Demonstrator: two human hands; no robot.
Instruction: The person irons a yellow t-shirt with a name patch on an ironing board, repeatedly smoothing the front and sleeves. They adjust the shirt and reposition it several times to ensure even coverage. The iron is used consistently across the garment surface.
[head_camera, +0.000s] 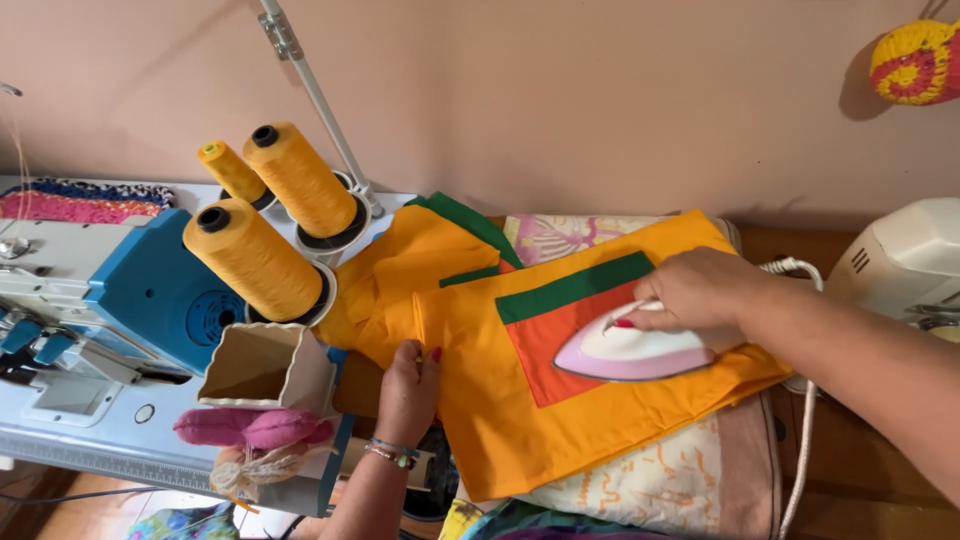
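Right hand (697, 291) closed around iron (632, 353) handle, pressed on orange pocket (545, 345); left hand (409, 388) held flat on yellow fabric (520, 420) edge, yellow thread cones (262, 258) just beyond it

A home sewing room, judging by the blue-and-white overlock machine (100, 300), three cones of yellow thread (262, 215), a second sewing machine (905, 262) and a padded ironing surface (690, 470).

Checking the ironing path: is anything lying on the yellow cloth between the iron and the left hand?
Nothing visible does. The iron, gripped by the right hand, sits on the orange patch. From there to the left hand, pressing the edge of the yellow cloth, only flat cloth shows.
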